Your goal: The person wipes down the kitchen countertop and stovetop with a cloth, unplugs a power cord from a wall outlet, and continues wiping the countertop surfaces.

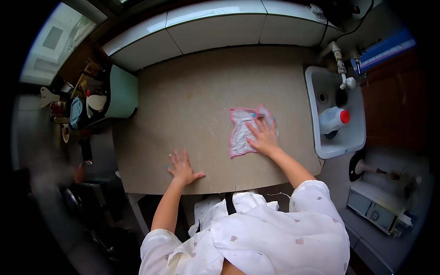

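Note:
A white cleaning cloth [239, 136] with a pink border lies spread on the beige countertop [197, 101], right of the middle. Pressed on the cloth's right part is my right hand [264, 138], its fingers spread and reaching over the fabric. The cloth's upper right corner is bunched beside the fingertips. My left hand [182, 170] rests on the countertop near the front edge, with fingers apart and nothing in it. The palms of both hands are hidden from above.
To the right is a white sink [341, 146] holding a translucent jug [329, 120] with a red cap, under a tap [340, 68]. A green container [123, 91] stands at the left edge beside utensils. White tiles [215, 32] line the back.

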Tool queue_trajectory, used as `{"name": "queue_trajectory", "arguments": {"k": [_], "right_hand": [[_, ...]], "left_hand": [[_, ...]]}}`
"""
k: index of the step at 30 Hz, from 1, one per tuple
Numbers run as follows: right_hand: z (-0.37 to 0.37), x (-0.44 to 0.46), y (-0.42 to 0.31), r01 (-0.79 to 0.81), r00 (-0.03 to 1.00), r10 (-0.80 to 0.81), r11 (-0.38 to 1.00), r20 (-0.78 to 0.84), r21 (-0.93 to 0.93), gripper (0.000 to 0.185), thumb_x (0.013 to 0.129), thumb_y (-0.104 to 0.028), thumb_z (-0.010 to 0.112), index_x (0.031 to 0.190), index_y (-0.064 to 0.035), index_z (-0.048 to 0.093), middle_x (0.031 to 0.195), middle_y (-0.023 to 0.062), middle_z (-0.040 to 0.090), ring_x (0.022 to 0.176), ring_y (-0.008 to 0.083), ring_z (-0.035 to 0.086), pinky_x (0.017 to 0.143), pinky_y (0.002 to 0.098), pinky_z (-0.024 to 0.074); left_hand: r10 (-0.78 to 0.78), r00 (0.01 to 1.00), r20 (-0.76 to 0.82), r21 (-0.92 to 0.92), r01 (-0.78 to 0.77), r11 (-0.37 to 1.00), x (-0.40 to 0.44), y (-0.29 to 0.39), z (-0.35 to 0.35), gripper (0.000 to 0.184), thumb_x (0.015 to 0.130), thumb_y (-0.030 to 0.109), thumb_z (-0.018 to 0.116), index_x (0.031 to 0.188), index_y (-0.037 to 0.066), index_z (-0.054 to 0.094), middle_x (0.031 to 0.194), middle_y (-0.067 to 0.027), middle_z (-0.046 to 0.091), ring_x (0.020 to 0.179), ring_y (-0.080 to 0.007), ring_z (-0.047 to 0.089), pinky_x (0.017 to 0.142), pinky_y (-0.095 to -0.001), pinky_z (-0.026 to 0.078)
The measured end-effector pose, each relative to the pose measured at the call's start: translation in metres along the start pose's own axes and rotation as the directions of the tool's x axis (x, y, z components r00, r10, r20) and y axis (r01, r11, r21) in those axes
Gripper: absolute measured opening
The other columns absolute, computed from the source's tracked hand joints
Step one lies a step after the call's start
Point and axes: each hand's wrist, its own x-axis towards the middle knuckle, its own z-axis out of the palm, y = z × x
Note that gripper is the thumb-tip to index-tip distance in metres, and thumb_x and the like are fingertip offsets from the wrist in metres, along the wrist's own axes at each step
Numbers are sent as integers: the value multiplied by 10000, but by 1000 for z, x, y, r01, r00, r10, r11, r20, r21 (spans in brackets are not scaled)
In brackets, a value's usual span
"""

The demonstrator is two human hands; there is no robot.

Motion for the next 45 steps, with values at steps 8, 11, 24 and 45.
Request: {"name": "queue_trajectory", "arguments": {"k": [8, 11, 24, 45], "right_hand": [[-11, 116, 174, -722, 684, 682, 683, -259, -107, 607, 829, -484, 398, 1367, -262, 226, 1425, 78, 194, 1305, 324, 162, 1001, 583, 160], [-24, 201, 143, -729, 682, 706, 675, -188, -109, 665, 791, -493, 435, 1371, -259, 208, 1422, 84, 198, 1299, 333, 168, 1004, 559, 181], [30, 117, -127, 521, 852, -522, 833, -50, 186, 593, 750, -423, 527, 1283, -198, 398, 1332, 129, 363, 1211, 296, 362, 1004, 532, 214], [49, 147, -193, 401, 915, -387, 902, -115, 160, 624, 750, -414, 521, 1291, -136, 383, 1334, 159, 353, 1224, 321, 335, 1008, 520, 208]], "left_hand": [[-19, 999, -37, 62, 21, 998, 5, -5, 9, 1271, 502, 730, 615, 1388, 114, -57, 1419, -223, -107, 1291, -446, -94, 882, -731, 105], [-5, 1000, -9, 29, 5, 1000, 4, -7, 10, 1258, 506, 734, 607, 1390, 112, -34, 1419, -221, -104, 1289, -450, -100, 871, -744, 90], [32, 999, -8, 39, -32, 999, 4, -6, 10, 1265, 519, 729, 599, 1384, 96, -71, 1406, -239, -151, 1276, -465, -134, 859, -745, 121], [16, 998, -58, -26, -17, 1000, 1, -7, 4, 1193, 513, 697, 632, 1401, 191, 17, 1440, -154, -104, 1306, -403, -94, 885, -733, 120]]}}
